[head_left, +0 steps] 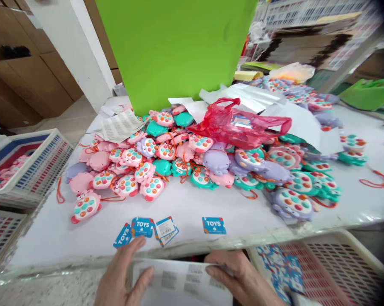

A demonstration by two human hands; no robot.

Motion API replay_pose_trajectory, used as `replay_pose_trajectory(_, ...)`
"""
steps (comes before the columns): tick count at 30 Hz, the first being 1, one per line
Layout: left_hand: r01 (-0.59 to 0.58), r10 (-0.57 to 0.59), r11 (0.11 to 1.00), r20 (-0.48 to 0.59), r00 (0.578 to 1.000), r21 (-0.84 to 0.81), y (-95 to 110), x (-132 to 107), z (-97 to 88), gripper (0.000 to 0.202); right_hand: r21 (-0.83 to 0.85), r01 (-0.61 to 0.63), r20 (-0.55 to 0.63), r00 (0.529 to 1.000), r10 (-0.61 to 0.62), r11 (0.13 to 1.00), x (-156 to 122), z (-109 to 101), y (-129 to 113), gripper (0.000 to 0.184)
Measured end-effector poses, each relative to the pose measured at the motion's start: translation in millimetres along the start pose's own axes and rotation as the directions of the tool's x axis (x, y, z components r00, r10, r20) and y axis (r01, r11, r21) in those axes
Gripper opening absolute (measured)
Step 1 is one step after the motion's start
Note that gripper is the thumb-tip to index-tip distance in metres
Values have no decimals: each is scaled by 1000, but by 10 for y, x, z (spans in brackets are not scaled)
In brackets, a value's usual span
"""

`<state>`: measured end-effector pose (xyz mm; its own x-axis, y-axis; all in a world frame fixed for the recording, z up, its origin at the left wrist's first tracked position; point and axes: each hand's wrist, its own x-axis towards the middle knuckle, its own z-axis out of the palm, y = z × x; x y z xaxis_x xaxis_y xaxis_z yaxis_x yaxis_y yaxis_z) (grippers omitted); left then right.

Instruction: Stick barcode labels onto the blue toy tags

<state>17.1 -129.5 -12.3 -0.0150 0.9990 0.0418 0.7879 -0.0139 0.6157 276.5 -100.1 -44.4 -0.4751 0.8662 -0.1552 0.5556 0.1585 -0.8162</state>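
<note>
My left hand [123, 276] and my right hand [239, 276] are at the near edge of the table, both gripping a clear plastic sheet of printed labels [179, 282]. The left thumb and fingers pinch its left side. Pressed together, the right fingers close on its right edge. Just beyond the hands lie several blue "TOYS" cards [147, 228], one of them [214, 225] apart to the right. A big heap of pink, purple and teal bubble-button toys [192, 165] covers the white table [194, 208] farther back.
A red plastic bag [239, 125] lies on the heap. Behind it stands a green bin [175, 51]. Stacked baskets [29, 165] sit on the left; a pink basket [325, 263] holding blue cards is at lower right. Papers [120, 125] lie at the heap's far left.
</note>
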Motion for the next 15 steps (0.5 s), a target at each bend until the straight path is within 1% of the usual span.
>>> replay_pose_trajectory(1,-176,178,978,-8,984,110,81,45,0,36,19,10,-6,1000,-10,1000,9,31,-13,33)
replay_pose_trajectory(2,-339,342,920,21,940,195,167,88,16,34,39,21,-15,1000,-21,999,14,55,-29,33)
replay_pose_trajectory(3,-474,464,845,101,880,248,250,128,48,31,56,34,-20,999,-33,998,13,67,-44,33)
replay_pose_trajectory(4,-523,489,802,185,852,288,325,162,92,25,67,50,-18,999,-49,997,7,68,-52,34)
replay_pose_trajectory(5,-530,468,790,255,846,308,387,189,141,20,66,66,-20,998,-65,996,-4,56,-48,35)
replay_pose_trajectory(7,-504,376,809,390,840,304,464,218,224,23,6,93,-61,994,-93,996,-26,13,20,32)
replay_pose_trajectory(9,-476,310,839,486,817,264,484,215,259,24,-152,103,-162,979,-128,983,-36,-25,173,28)
replay_pose_trajectory(11,-441,269,870,539,798,219,468,197,248,26,-341,85,-251,951,-178,936,-26,-21,372,34)
replay_pose_trajectory(12,-413,248,889,553,796,196,454,188,235,27,-411,82,-261,944,-204,908,-15,0,463,38)
replay_pose_trajectory(13,-379,229,911,560,796,166,440,182,222,27,-453,85,-253,942,-220,887,-1,28,534,40)
replay_pose_trajectory(15,-294,187,950,569,801,101,417,187,201,25,-451,102,-218,951,-221,886,29,80,589,40)
